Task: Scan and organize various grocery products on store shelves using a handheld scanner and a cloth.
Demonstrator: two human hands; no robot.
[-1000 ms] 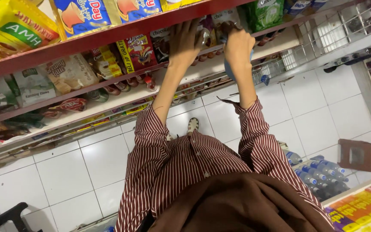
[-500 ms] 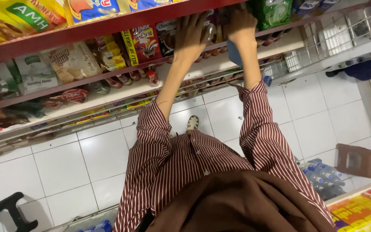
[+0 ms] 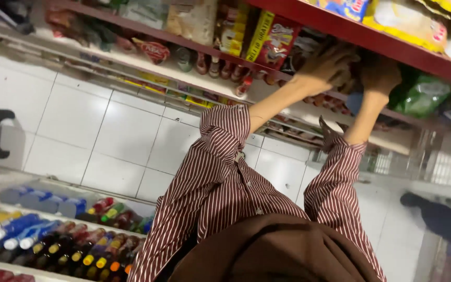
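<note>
In the head view, both arms in red-and-white striped sleeves (image 3: 220,177) are stretched up to a red shelf (image 3: 340,28) of a shop rack. The left hand (image 3: 325,67) is placed just under the edge of this shelf, with the fingers bent over something dark among the goods; what is grasped cannot be told, because the picture is blurred there. The right hand (image 3: 378,74) is raised just beside the left one, and it is curled too, but whether something is held in it cannot be told. A green bag (image 3: 421,95) is seen just to the right of the right hand, on the same level. A red and yellow box (image 3: 267,39) is standing to the left of the left hand, and small red bottles (image 3: 220,68) are lined below it on a lower shelf. The white tiled floor (image 3: 110,141) is seen under the arms. At the lower left, rows of bottles with coloured caps (image 3: 74,245) are laid out on another rack.
</note>
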